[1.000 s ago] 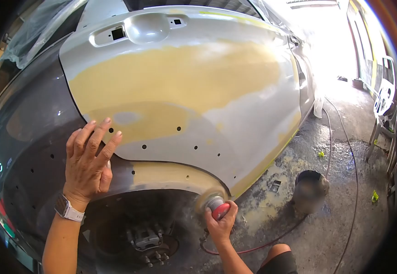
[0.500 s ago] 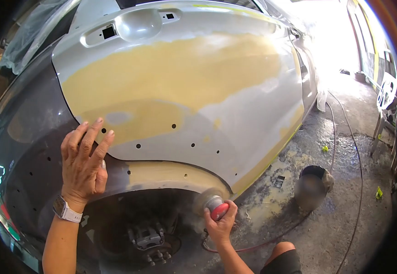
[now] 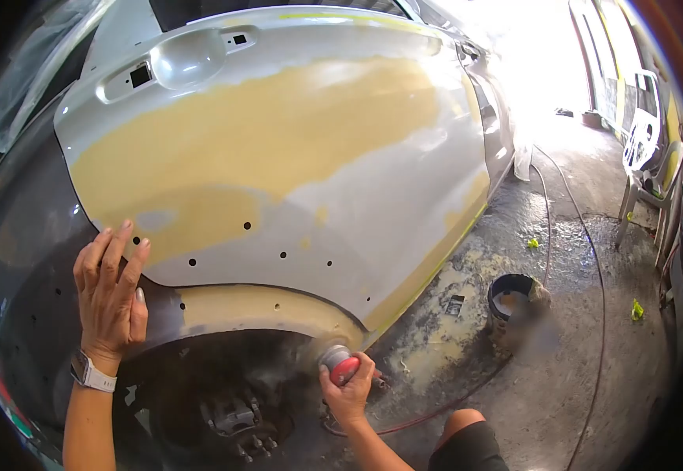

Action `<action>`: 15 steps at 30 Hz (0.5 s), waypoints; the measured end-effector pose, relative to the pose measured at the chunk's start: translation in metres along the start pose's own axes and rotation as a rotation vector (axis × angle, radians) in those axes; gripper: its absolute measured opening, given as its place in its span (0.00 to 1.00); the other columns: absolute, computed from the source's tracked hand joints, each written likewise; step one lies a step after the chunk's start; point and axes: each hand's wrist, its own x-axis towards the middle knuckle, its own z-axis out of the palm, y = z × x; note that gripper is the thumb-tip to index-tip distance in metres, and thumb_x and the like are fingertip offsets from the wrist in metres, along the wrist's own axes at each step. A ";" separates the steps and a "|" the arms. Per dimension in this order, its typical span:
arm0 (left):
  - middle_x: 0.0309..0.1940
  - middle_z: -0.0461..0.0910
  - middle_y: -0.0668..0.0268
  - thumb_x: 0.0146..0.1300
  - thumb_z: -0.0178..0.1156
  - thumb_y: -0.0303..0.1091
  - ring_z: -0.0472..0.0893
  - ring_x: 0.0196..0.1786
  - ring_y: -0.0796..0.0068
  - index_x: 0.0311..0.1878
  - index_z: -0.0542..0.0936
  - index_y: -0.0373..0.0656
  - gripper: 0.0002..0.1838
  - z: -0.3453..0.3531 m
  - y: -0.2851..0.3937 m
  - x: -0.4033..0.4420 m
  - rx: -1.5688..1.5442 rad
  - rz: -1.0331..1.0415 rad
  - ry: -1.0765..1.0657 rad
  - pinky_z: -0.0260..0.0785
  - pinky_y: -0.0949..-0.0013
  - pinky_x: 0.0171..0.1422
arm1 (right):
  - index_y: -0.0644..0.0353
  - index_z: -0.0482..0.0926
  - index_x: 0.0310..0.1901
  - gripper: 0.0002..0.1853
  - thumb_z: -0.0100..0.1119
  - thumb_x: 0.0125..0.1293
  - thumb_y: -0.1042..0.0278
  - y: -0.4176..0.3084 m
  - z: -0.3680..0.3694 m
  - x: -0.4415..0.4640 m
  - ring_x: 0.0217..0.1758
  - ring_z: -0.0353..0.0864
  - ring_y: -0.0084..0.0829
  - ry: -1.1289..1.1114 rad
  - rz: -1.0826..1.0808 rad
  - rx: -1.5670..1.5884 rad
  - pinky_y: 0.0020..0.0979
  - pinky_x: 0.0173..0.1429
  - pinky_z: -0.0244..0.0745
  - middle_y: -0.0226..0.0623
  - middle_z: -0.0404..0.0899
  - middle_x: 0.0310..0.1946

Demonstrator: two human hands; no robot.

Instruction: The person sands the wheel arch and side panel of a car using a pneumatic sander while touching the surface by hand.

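Between the left hand (image 3: 111, 294) and the right hand (image 3: 349, 392), the wheel arch (image 3: 231, 312) is left open, its hollow partly blocked by brake parts (image 3: 233, 421). Above them, a hand could be passed along the door panel (image 3: 271, 133). Rightward, low passage is obstructed by the hose (image 3: 410, 426), the knee (image 3: 465, 422) and, farther out, the bucket (image 3: 496, 312).

Glaring white light (image 3: 534, 51) flooded the far edge of the floor (image 3: 549, 392) ahead of me, so strong that I could make out little there. The floor was grey, with a wet-looking sheen across its middle and a pale yellow residue (image 3: 429, 345) nearer me. Toward its right edge I saw a crumpled yellow-green scrap (image 3: 637, 309) and, farther off, a white chair (image 3: 640, 129) near a wall (image 3: 634, 55) with yellow on it.
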 end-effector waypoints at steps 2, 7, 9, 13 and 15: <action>0.81 0.68 0.58 0.53 0.50 0.34 0.64 0.82 0.54 0.76 0.74 0.51 0.41 -0.001 0.001 0.002 -0.024 -0.010 0.023 0.53 0.44 0.86 | 0.60 0.72 0.62 0.38 0.84 0.53 0.64 0.020 -0.010 -0.008 0.55 0.77 0.49 -0.015 0.098 0.011 0.45 0.61 0.74 0.47 0.72 0.52; 0.81 0.69 0.59 0.54 0.51 0.35 0.65 0.82 0.55 0.76 0.74 0.51 0.40 -0.001 0.002 0.004 -0.025 -0.016 0.042 0.53 0.45 0.86 | 0.59 0.74 0.63 0.39 0.86 0.50 0.65 0.043 -0.033 -0.030 0.54 0.78 0.44 0.006 0.106 0.060 0.42 0.61 0.75 0.42 0.75 0.49; 0.81 0.68 0.58 0.55 0.51 0.35 0.65 0.82 0.54 0.77 0.73 0.50 0.40 -0.003 0.002 0.003 -0.015 -0.015 0.024 0.52 0.45 0.86 | 0.59 0.74 0.62 0.39 0.86 0.50 0.66 0.035 -0.035 -0.031 0.53 0.77 0.43 -0.009 0.106 0.069 0.42 0.60 0.74 0.42 0.74 0.49; 0.82 0.67 0.57 0.56 0.50 0.36 0.64 0.82 0.52 0.79 0.71 0.49 0.41 -0.003 0.000 0.002 -0.014 -0.009 -0.004 0.50 0.44 0.87 | 0.58 0.73 0.62 0.38 0.85 0.51 0.68 0.017 -0.024 -0.011 0.52 0.76 0.44 0.009 -0.020 0.058 0.42 0.59 0.73 0.43 0.72 0.48; 0.82 0.67 0.57 0.56 0.50 0.36 0.64 0.82 0.52 0.78 0.71 0.49 0.41 -0.003 0.000 0.001 -0.019 -0.007 -0.004 0.50 0.44 0.87 | 0.58 0.73 0.61 0.37 0.84 0.51 0.69 0.007 -0.017 0.003 0.51 0.75 0.45 0.011 -0.089 0.037 0.43 0.58 0.73 0.43 0.71 0.48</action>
